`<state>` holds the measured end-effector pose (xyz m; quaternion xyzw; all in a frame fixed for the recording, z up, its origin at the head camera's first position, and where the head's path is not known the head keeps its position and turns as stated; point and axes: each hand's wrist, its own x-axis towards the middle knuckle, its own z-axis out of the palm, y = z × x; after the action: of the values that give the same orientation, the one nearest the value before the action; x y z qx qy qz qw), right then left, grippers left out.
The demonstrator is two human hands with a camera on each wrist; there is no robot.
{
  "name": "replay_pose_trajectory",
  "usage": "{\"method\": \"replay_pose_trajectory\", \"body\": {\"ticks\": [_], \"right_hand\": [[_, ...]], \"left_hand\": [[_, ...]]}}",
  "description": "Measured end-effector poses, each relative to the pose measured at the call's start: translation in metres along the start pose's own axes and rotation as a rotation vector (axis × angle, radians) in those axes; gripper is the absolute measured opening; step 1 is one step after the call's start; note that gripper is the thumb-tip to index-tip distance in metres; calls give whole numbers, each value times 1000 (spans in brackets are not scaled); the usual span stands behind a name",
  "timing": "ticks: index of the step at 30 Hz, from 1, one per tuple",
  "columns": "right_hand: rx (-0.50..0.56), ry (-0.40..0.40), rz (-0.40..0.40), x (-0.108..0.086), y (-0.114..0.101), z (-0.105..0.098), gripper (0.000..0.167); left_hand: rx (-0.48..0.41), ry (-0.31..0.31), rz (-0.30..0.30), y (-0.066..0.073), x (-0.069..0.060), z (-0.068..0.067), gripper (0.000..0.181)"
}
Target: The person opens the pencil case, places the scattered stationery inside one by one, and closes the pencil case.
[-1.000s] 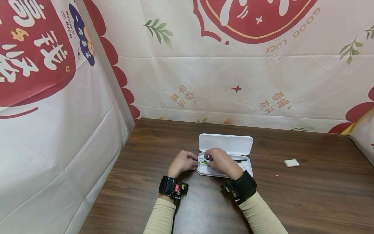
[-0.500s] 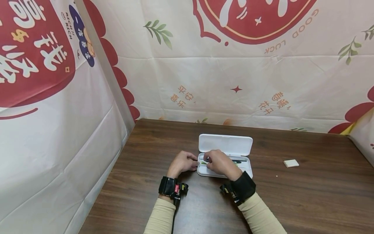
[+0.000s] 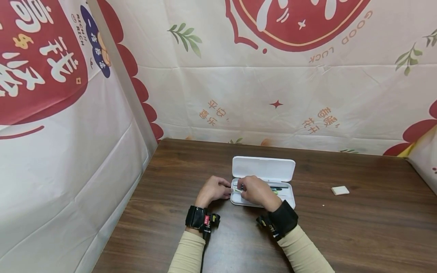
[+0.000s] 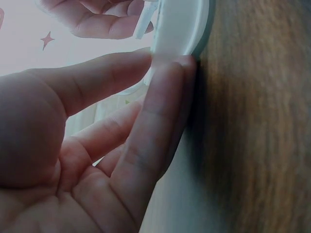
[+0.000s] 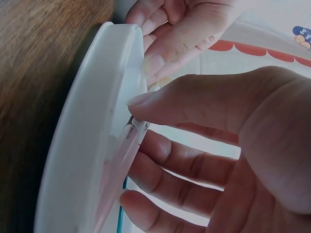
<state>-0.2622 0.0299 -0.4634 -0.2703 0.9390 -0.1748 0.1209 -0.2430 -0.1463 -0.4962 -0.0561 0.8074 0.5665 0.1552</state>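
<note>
A white pencil case (image 3: 263, 169) lies with its lid folded back on the table, pens inside its tray. My left hand (image 3: 214, 188) holds the case's left end, thumb at the rim and fingers along the outer side. Over the tray is my right hand (image 3: 258, 190), its thumb and fingers pinching a small white strip (image 4: 145, 20) at the left part of the case; its exact kind cannot be made out. In the right wrist view a pale pink pen-like piece (image 5: 116, 170) and a teal stick (image 5: 120, 216) run below the fingers. The right hand covers part of the tray.
A white eraser-like block (image 3: 340, 190) rests on the brown wooden table (image 3: 341, 235), right of the case, with a tiny white speck nearby. A printed cloth (image 3: 252, 87) hangs behind the table and another on the left side.
The right hand shifts very slightly to the left and down over the tray, and the white piece at its fingertips shows less. The left hand and case stay nearly still.
</note>
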Motion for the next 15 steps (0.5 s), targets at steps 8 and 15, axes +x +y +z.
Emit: {"method": "replay_pose_trajectory", "body": {"ticks": [8, 15], "right_hand": [[-18, -4, -8, 1, 0, 4, 14], [-22, -11, -4, 1, -1, 4, 14]], "left_hand": [[-19, -2, 4, 0, -1, 0, 16], [-15, -5, 3, 0, 0, 0, 16]]}}
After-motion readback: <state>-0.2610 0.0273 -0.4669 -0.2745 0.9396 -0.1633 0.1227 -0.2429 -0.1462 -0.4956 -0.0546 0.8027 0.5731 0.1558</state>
